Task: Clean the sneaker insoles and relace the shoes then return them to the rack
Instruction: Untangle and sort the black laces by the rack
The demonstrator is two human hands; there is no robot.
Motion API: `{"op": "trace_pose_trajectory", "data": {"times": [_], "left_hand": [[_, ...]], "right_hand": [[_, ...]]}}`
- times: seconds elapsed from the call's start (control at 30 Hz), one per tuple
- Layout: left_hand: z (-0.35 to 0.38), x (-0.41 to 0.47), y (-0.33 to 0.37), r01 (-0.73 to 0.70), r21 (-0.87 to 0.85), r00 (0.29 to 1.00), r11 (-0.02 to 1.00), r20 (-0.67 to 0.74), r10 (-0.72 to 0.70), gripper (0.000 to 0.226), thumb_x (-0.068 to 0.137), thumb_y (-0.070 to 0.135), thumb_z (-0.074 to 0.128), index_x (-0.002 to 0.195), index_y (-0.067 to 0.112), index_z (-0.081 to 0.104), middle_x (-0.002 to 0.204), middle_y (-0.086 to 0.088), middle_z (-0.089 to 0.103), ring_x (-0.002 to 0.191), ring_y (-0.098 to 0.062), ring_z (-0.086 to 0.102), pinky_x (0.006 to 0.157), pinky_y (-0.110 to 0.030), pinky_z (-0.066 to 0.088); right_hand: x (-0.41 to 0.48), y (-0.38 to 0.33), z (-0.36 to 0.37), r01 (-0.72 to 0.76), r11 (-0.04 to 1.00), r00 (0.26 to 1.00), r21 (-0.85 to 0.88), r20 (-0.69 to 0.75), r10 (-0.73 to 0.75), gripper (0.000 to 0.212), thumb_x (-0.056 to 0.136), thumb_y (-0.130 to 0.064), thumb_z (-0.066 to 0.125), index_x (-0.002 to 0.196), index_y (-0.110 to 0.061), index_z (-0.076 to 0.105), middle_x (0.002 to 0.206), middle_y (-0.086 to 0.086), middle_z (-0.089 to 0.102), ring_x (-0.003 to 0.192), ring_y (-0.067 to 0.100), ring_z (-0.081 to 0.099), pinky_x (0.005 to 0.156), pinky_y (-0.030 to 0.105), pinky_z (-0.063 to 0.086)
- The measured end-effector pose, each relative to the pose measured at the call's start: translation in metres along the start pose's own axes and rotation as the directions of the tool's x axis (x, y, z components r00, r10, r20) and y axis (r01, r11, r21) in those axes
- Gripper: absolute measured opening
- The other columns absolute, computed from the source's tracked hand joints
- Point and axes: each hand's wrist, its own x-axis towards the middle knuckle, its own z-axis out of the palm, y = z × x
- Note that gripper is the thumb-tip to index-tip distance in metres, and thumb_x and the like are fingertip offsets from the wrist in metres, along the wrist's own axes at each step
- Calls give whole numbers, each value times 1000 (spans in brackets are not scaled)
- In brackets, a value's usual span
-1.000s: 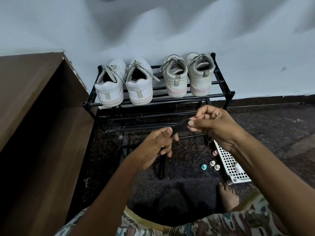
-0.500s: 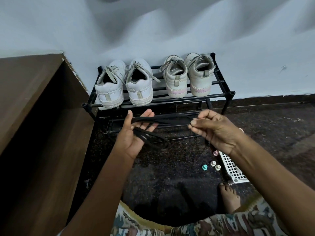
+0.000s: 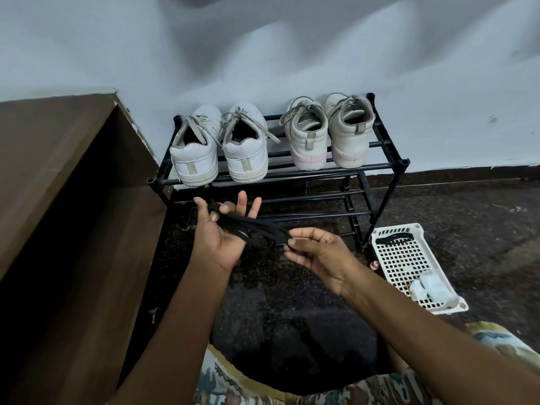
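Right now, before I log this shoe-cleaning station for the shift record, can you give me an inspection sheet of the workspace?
Surface: dark speckled floor; the black rack stands on it against the wall.
Job's things: white sneakers and pink-striped sneakers, laced, on the rack's top shelf, heels outward; black lace stretched between the hands.
Clutter: white perforated tray on the floor right of the rack, holding a dark bundle, probably another lace, and white items.
Hands: left hand curls fingers over the lace; right hand pinches it.
Cables: nothing seen.
Surroundings: pale wall behind; brown wooden cabinet at left.
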Motion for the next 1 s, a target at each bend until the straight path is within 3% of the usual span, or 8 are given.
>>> {"op": "trace_pose_trajectory", "data": {"times": [0.17, 0.3, 0.43, 0.53, 0.6, 0.7, 0.8, 1.0], "left_hand": [[-4, 1, -2, 41, 57, 997, 998, 61, -44, 62, 92, 58, 37, 47, 15, 37, 42, 4, 34, 43, -12, 46, 70, -41, 59], [0, -1, -12, 52, 300, 994, 953, 74, -77, 52, 92, 59, 34, 58, 20, 32, 48, 4, 35, 43, -11, 42, 69, -31, 57], [-5, -4, -27, 39, 620, 972, 784, 157, -172, 45, 92, 55, 30, 67, 18, 33, 58, 1, 42, 48, -14, 45, 69, -34, 44], [-11, -12, -38, 15, 799, 935, 601, 202, -292, 44, 84, 57, 37, 75, 16, 47, 67, -4, 52, 54, -16, 53, 63, -34, 41], [-15, -17, -46, -36, 892, 909, 450, 216, -356, 50, 87, 54, 37, 102, 12, 60, 75, -9, 59, 60, -17, 58, 63, -31, 48], [-19, -20, -55, -23, 926, 881, 377, 197, -431, 59, 88, 52, 35, 128, 13, 54, 74, -9, 61, 59, -15, 59, 62, -25, 51], [-19, -23, -57, -20, 950, 869, 311, 170, -464, 55, 90, 53, 29, 122, 19, 58, 65, -2, 63, 59, -15, 58, 65, -20, 49], [-16, -26, -61, -103, 980, 880, 170, 169, -443, 48, 99, 44, 25, 98, 11, 60, 72, -3, 62, 56, -13, 54, 66, -25, 46]], "right_hand": [[2, 11, 1, -16, 997, 999, -76, 50, 19, 11, 84, 7, 60, 89, -1, 65, 80, 11, 69, 72, 16, 69, 72, 29, 59], [2, 8, 2, 178, 842, 979, -509, 6, -203, 11, 87, -8, 63, 97, -10, 66, 91, 2, 66, 82, 7, 61, 75, 20, 52], [-1, -9, 3, 478, 627, 850, -614, 143, -508, 23, 82, -13, 70, 105, -12, 65, 101, 0, 67, 88, -3, 60, 81, 19, 48], [-7, -19, -2, 560, 499, 802, -661, 283, -526, 33, 77, -30, 69, 108, -19, 67, 108, 1, 64, 100, 10, 62, 88, 26, 50], [-12, -23, -5, 565, 445, 800, -695, 329, -502, 28, 78, -31, 71, 104, -19, 69, 107, -1, 63, 92, 12, 64, 82, 26, 52], [-15, -28, -12, 498, 408, 840, -765, 309, -447, 19, 79, -27, 76, 95, -18, 72, 94, -6, 68, 79, 16, 69, 73, 24, 54], [-14, -34, -18, 459, 381, 862, -802, 299, -409, 18, 76, -23, 78, 91, -15, 74, 78, -6, 71, 71, 2, 67, 70, 23, 54], [-20, -39, -20, 433, 349, 880, -831, 307, -362, 5, 79, -13, 71, 79, -17, 71, 60, 0, 69, 53, 11, 66, 61, 34, 56]]}}
